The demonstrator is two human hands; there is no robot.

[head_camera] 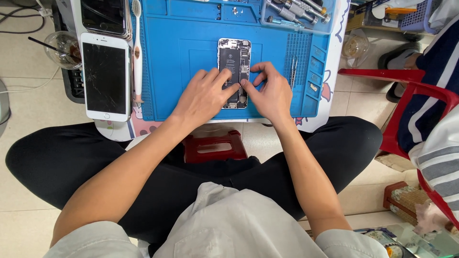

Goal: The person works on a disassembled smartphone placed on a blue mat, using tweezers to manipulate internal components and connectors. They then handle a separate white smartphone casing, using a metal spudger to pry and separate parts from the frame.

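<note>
An opened phone body (234, 59) with its battery and boards showing lies upright in the middle of a blue repair mat (191, 28). My left hand (203, 98) rests over the phone's lower left side, its fingertips pressing on the inner parts. From the right, my right hand (270, 93) meets it, thumb and forefinger pinched close at the phone's lower middle. Whether a small part sits between the fingertips is too small to tell. The phone's lower end is hidden under both hands.
A white phone screen panel (106, 76) with a cracked glass lies left of the mat, a dark phone (104, 16) above it. Tweezers (293, 71) lie right of the phone, screwdrivers (296, 12) in a tray at the top. A plastic cup (64, 48) and a red chair (406, 91) stand nearby.
</note>
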